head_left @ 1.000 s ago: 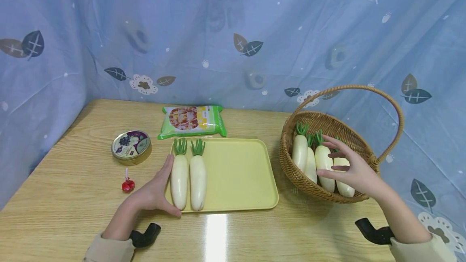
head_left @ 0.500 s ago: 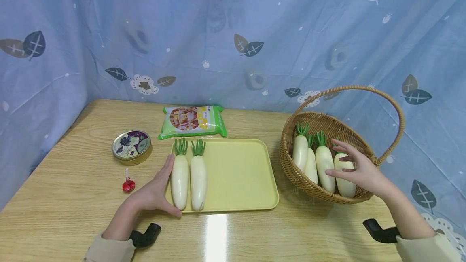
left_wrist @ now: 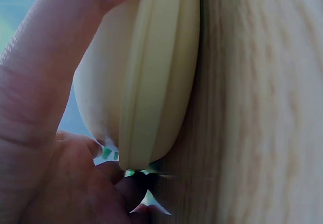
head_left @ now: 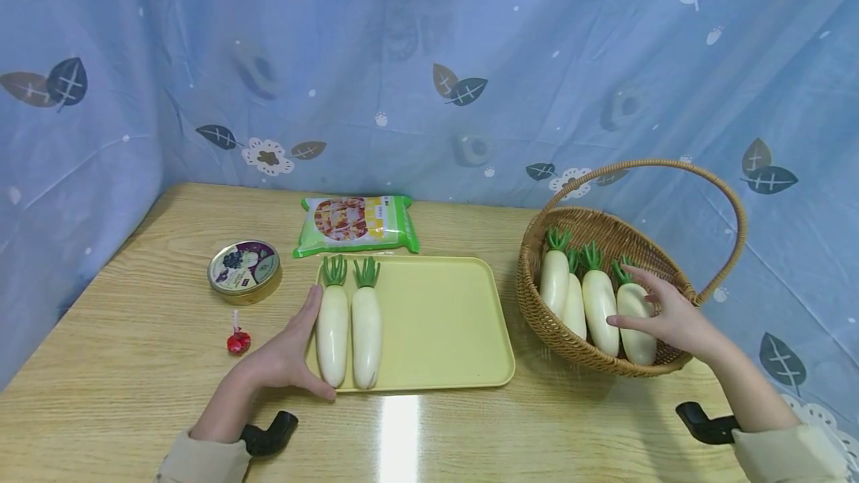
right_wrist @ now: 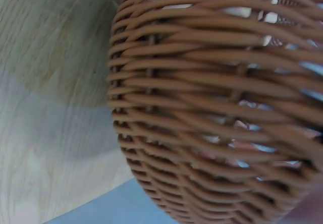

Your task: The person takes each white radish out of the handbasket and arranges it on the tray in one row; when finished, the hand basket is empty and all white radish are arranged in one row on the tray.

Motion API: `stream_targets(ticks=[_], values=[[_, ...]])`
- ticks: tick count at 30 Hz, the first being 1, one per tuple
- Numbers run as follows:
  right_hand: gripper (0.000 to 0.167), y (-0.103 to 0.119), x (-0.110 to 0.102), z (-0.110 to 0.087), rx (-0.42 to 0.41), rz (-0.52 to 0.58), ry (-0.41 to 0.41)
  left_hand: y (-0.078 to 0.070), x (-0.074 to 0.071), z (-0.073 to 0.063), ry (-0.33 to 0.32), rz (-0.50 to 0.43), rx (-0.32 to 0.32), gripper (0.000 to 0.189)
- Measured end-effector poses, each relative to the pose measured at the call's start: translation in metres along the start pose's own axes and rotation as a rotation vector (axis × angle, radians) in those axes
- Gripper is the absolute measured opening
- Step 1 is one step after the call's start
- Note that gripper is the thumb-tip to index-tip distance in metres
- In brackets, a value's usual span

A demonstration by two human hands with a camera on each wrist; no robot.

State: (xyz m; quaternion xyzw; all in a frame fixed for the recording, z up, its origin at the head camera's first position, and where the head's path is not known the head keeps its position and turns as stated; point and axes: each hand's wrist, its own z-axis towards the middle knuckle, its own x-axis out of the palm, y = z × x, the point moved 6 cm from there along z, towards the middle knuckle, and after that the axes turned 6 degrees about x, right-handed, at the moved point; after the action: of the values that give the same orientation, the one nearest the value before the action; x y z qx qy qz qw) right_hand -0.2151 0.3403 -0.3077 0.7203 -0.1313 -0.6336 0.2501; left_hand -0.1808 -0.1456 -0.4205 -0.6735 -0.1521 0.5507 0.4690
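Observation:
In the head view, two white radishes (head_left: 367, 338) with green tops lie side by side on the left part of a yellow tray (head_left: 443, 319). My left hand (head_left: 285, 356) holds the tray's near left corner, thumb at the front edge and fingers along the left side. The left wrist view shows the thumb against the tray rim (left_wrist: 156, 77) and bent fingers below. At right, a wicker basket (head_left: 570, 345) contains several more radishes. Over the rightmost radish (head_left: 634, 319) my right hand (head_left: 678, 323) is spread, thumb across its left side; contact is unclear. Basket weave (right_wrist: 212, 93) hides that hand in the right wrist view.
Behind the tray lies a green snack packet (head_left: 357, 223). A round tin (head_left: 244, 270) and a red lollipop (head_left: 238, 341) sit on the table (head_left: 134, 371) to the left. The basket's tall handle (head_left: 671, 162) arches over its opening. A blue curtain (head_left: 376, 80) hangs behind.
My right hand has shifted right within the basket, from beside the third radish to over the rightmost one. The left hand stays at the tray corner.

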Motion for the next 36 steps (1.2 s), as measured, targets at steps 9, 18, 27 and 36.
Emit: stream_targets(ticks=[9,18,27,36], values=[[0.089,-0.011,0.003,0.004,0.057,-0.042,0.031,0.001,0.001,0.001,-0.009,0.010,0.006,0.151],[0.092,-0.019,0.006,0.008,0.117,-0.059,0.050,0.001,0.000,0.001,-0.007,0.014,0.005,0.151],[0.098,-0.030,0.009,0.010,0.197,-0.037,0.118,0.002,0.001,0.001,-0.004,0.012,0.002,0.151],[0.103,-0.034,0.012,0.010,0.234,-0.032,0.183,0.002,0.000,0.001,-0.003,0.006,-0.005,0.151]])
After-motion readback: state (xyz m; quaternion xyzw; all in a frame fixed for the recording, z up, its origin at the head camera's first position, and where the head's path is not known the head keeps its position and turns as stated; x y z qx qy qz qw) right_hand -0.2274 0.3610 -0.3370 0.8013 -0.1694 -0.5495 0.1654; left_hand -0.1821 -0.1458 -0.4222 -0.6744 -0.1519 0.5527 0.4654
